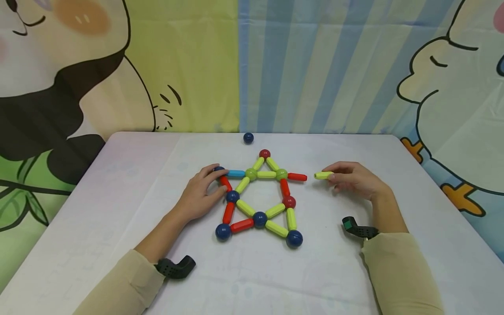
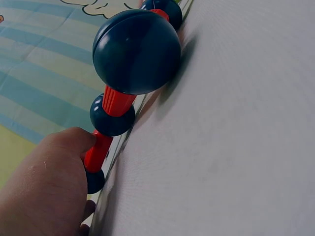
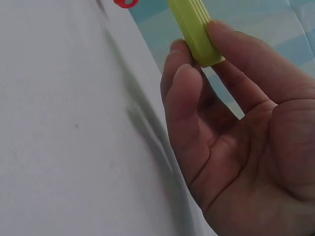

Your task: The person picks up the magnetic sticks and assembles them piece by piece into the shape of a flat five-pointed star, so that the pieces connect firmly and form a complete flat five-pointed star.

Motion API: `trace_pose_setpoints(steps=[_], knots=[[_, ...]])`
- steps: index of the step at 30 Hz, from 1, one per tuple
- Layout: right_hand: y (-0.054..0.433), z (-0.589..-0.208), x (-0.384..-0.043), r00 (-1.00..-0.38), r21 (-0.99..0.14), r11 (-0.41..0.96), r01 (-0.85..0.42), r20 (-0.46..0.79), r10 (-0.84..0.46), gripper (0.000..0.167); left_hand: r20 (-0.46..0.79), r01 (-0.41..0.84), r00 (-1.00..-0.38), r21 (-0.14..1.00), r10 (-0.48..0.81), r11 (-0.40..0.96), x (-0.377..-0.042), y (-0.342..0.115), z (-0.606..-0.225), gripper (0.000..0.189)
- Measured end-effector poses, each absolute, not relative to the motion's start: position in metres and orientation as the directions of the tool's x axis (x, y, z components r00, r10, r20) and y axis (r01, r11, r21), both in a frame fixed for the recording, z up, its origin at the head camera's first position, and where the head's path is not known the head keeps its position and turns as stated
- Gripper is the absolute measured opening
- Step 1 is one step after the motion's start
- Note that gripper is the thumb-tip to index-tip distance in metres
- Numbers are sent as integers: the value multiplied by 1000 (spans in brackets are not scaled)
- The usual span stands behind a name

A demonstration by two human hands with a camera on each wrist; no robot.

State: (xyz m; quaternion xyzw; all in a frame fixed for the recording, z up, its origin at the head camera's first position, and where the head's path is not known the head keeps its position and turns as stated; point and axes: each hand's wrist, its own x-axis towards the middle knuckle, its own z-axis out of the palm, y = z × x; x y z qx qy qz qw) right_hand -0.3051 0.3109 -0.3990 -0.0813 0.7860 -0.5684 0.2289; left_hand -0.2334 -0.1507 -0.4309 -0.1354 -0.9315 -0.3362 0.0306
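Note:
A flat star of magnetic rods and balls, with a red ball (image 1: 264,153) at its top, lies on the table. My left hand (image 1: 202,192) holds its upper left corner, fingers over a dark blue ball (image 2: 95,182) and thumb against a red rod (image 2: 98,151). To the right of the star, my right hand (image 1: 356,180) pinches a yellow-green rod (image 1: 323,175) between thumb and fingers, above the table. That rod points toward the free end of a red rod (image 1: 297,176), which sticks out from a green ball (image 1: 281,174).
A loose dark blue ball (image 1: 248,138) sits near the far edge of the white-covered table (image 1: 252,280). Behind it hangs a cartoon-printed curtain (image 1: 315,65). Each wrist wears a black camera mount, and the left one (image 1: 176,267) stands close over the table.

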Motion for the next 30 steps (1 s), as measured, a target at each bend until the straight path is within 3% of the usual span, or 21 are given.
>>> trace_pose_setpoints(steps=[12, 30], knots=[[277, -399, -306, -782, -884, 458, 94, -351, -516, 27, 145, 276, -960, 622, 239, 733, -234, -151, -430, 51], [259, -397, -304, -723, -844, 533, 65, -408, -558, 28, 144, 268, -963, 623, 230, 735, -233, -151, -430, 50]])
